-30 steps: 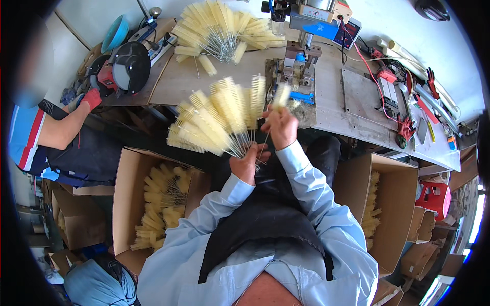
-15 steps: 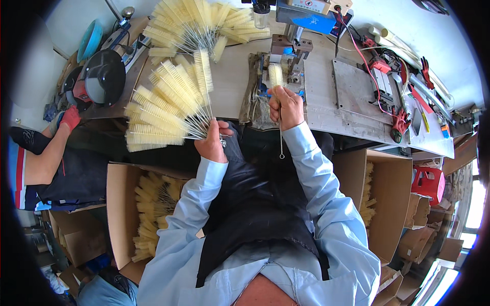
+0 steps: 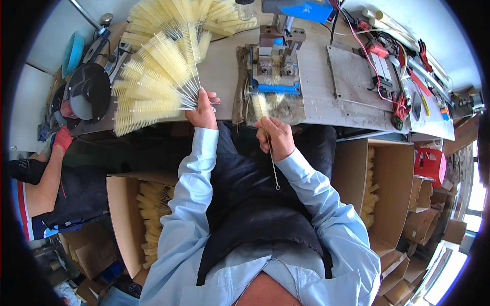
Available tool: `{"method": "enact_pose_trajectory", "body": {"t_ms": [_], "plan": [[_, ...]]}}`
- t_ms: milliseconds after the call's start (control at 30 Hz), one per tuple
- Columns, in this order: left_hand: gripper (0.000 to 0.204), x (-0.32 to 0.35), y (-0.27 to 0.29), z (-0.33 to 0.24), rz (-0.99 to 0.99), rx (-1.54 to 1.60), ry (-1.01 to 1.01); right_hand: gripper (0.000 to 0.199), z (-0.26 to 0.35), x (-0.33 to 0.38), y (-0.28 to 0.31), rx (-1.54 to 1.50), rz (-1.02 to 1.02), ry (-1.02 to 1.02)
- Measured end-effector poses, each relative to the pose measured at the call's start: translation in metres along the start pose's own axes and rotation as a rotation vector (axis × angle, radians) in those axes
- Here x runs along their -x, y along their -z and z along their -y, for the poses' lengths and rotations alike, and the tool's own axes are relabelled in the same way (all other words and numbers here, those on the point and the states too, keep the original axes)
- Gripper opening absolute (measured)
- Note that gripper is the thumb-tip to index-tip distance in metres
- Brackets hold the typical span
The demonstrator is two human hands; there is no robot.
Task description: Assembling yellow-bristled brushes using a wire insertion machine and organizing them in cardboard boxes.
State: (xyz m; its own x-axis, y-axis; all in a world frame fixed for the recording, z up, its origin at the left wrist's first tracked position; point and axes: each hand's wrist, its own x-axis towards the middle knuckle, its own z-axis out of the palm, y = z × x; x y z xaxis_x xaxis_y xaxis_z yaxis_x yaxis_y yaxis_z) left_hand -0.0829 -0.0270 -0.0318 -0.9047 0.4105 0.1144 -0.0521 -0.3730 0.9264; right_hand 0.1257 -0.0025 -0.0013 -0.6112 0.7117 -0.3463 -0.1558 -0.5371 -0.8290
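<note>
Left hand: closed around a bunch of bare wire stems, so the fan of brushes [image 3: 153, 76] spreads out to the left of this left hand [image 3: 203, 109]. My guess is stems-only gripping saves the bristles from getting squashed.
Right hand: this right hand [image 3: 277, 135] pinches 1 loose brush [image 3: 260, 106] where bristles meet wire, thumb against curled fingers. Probably a handy spot, since it steadies the bristle end.
Loose brush: bristles up toward the bench, wire slanting down past the hand to a little loop [image 3: 277, 187] over the dark apron [image 3: 265, 232]. Well apart from the fan – likely so stems don't snag.
Press: bench press [image 3: 278, 56] sits straight ahead with its blue base [image 3: 275, 87] near the brush tip, easy reach I'd say. Can't tell how far above the cloth that tip is.
Brush pile: big heap [image 3: 148, 20] at the back left of the bench [image 3: 222, 66], stems mostly bunched inward, maybe so they grab easily.
Left carton: open cardboard, this left carton [image 3: 122, 224] holds more pale yellow brushes [image 3: 150, 224].
Right carton: same deal, the right carton [image 3: 393, 188] has yellow brushes [image 3: 369, 199] along its left side – count's anyone's guess, walls hide them.
</note>
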Motion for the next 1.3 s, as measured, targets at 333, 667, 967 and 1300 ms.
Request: {"method": "enact_pose_trajectory", "body": {"t_ms": [333,667,967,1300], "plan": [[0.011,-0.016,-0.002,-0.014,-0.1,0.118,0.222,0.034,-0.038,0.052,0.0,0.071,-0.009,-0.086],[0.013,-0.011,-0.002,-0.012,-0.022,0.025,0.214,0.036,0.038,-0.02,-0.01,0.0,-0.042,0.156],[0.013,-0.014,0.0,-0.003,-0.013,-0.078,0.2,0.031,0.071,-0.072,-0.013,-0.104,-0.023,0.076],[0.011,-0.016,-0.009,-0.006,-0.004,-0.153,0.181,0.059,0.088,-0.099,-0.012,-0.226,0.045,-0.073]]}}
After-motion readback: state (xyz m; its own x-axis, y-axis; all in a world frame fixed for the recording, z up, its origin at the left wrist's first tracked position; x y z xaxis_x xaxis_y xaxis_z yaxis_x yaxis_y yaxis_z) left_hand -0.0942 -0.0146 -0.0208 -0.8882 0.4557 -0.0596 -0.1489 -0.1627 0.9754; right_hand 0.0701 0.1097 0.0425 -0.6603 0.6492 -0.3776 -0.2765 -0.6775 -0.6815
